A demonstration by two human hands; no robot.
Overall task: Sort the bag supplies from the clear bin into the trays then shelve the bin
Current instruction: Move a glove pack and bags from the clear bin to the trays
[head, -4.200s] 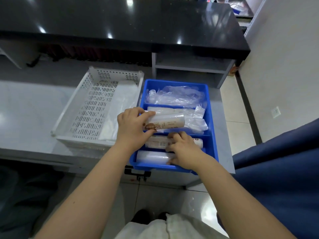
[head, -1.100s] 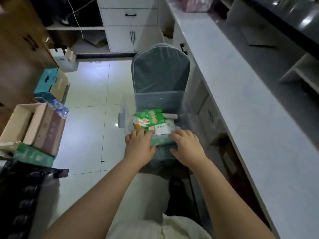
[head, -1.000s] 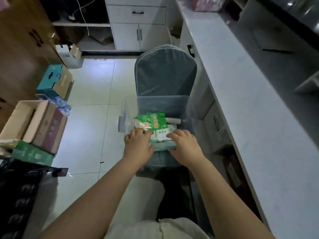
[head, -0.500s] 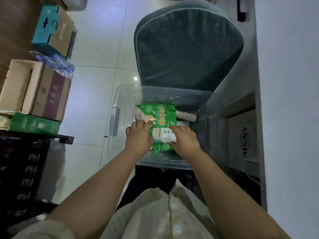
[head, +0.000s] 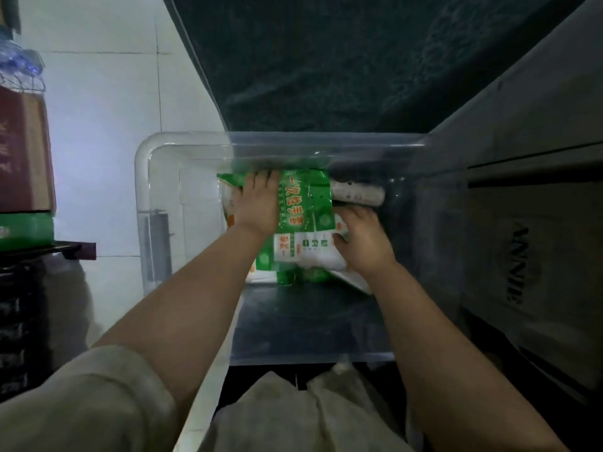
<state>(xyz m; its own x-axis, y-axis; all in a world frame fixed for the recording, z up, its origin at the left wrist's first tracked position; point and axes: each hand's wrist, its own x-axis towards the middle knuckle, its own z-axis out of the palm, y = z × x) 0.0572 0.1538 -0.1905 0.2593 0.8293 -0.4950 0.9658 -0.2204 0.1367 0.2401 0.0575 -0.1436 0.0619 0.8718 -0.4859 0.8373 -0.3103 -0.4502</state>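
The green packs (head: 305,203) lie in a pile inside the clear bin (head: 143,177). The bin sits on a dark chair (head: 326,60).

The left hand (head: 257,203) lies flat on the top pack. Its fingers (head: 261,177) are spread a little and press down on the far left part of that pack. They are not closed around it.

The right hand (head: 365,236) is at the right side of the pile, low down by a white and green pack (head: 306,252). Its fingers curl under or against the edge of the packs. I cannot tell if they are gripping a pack or only touching it.

Just past the right fingers, touching the top pack's right edge, lies a white roll (head: 357,193).

Left of the left fingers the bin floor is bare. The white tiled floor (head: 107,109) shows through the bin wall there.

Far to the left stand a brown box (head: 23,151) and a green box (head: 26,230) under it. To the right of the bin is a grey cabinet (head: 528,256) with dark letters on it.
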